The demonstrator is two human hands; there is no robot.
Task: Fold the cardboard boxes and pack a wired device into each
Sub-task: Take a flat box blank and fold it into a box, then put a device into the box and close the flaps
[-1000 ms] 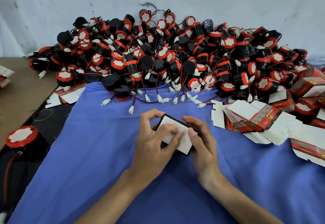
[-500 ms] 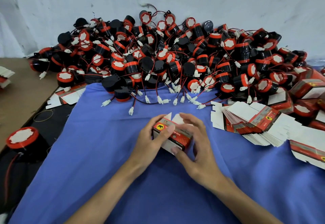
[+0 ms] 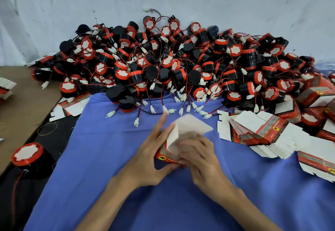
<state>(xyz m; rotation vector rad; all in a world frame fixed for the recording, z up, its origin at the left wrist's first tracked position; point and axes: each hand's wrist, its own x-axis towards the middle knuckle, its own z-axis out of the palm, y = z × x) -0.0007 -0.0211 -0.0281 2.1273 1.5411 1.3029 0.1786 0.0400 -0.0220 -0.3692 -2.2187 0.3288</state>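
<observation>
Box [image 3: 175, 140] now flaps-up, devices [image 3: 163, 67] beyond.

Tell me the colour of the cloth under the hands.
The cloth is blue; the head view shows it best.

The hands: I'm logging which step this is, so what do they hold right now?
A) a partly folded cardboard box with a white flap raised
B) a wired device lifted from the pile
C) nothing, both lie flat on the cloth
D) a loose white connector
A: the left hand and the right hand both grip the cardboard box, its white flap raised and motion-blurred, over the blue cloth.
</observation>
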